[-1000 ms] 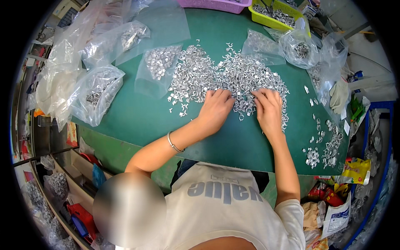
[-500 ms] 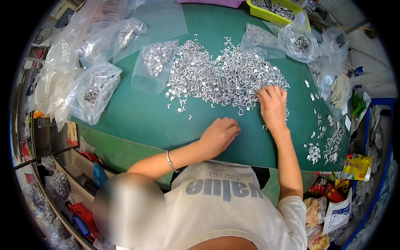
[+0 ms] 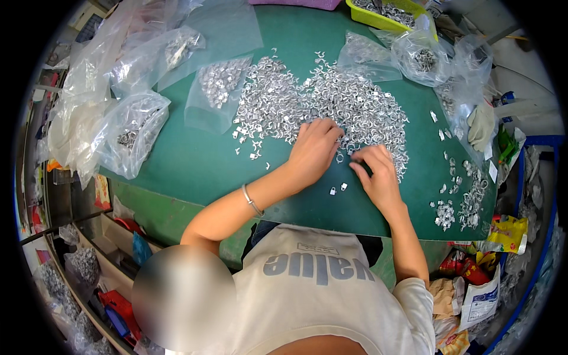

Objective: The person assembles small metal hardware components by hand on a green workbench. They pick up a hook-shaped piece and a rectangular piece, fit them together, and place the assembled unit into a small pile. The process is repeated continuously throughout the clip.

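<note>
A wide heap of small silvery metal pieces (image 3: 361,100), many curved like hooks or rings, spreads over the green tabletop (image 3: 225,177). At the heap's near edge, my left hand (image 3: 316,148) has its fingers curled down; what its fingertips hold, if anything, is hidden. To its right, my right hand (image 3: 378,174) hovers by the near right edge of the heap, thumb and fingers apart, slightly blurred. A loose metal ring (image 3: 339,158) lies between the hands. Two small padlock-shaped pieces (image 3: 332,191) rest on the table just nearer to me.
Clear plastic bags (image 3: 133,133) with metal parts crowd the left side, another bag (image 3: 219,83) beside the heap. A yellow-green basket (image 3: 390,21) of parts stands at the far right. Small piles of parts (image 3: 473,204) lie near the right edge. Drawers (image 3: 106,231) stand lower left.
My left hand has moved forward to the heap's near edge. My right hand has drawn back toward me and its fingers have parted. Two small pieces now show where my left hand was.
</note>
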The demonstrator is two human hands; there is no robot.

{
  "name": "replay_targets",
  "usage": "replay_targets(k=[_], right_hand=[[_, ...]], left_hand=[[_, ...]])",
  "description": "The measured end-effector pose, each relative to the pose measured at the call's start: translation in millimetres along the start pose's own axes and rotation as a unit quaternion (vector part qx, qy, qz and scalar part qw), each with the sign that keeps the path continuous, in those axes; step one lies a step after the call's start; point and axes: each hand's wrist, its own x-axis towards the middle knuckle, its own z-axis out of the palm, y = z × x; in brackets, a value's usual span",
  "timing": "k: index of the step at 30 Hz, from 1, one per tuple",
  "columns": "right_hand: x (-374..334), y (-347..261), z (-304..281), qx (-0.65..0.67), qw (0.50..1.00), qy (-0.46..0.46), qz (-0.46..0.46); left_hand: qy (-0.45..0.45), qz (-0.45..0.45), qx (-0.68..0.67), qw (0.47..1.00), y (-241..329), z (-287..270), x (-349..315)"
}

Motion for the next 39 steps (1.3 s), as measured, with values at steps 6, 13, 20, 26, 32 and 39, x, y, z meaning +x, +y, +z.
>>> replay_targets(k=[6, 13, 20, 26, 32, 39], right_hand=[[10, 11, 11, -0.157, 0.986, -0.001, -0.046], [12, 8, 5, -0.167, 0.983, 0.035, -0.063], [5, -2, 0, -0.122, 0.991, 0.035, -0.041], [-14, -27, -11, -0.047, 0.99, -0.124, -0.045], [16, -2, -7, 0.0, 1.0, -0.024, -0.019], [16, 8, 4, -0.091, 0.993, -0.045, -0.056]], left_hand=[[-0.051, 0.004, 0.069, 0.996, -3, 10, 8], [0.007, -0.015, 0.11, 0.994, -3, 12, -2], [-0.003, 0.022, 0.097, 0.995, -10, 16, 3], [0.051, 0.008, -0.004, 0.999, -13, 6, 0], [0.035, 0.006, -0.049, 0.998, 2, -9, -15], [-0.106, 0.099, -0.04, 0.989, 14, 9, -60]])
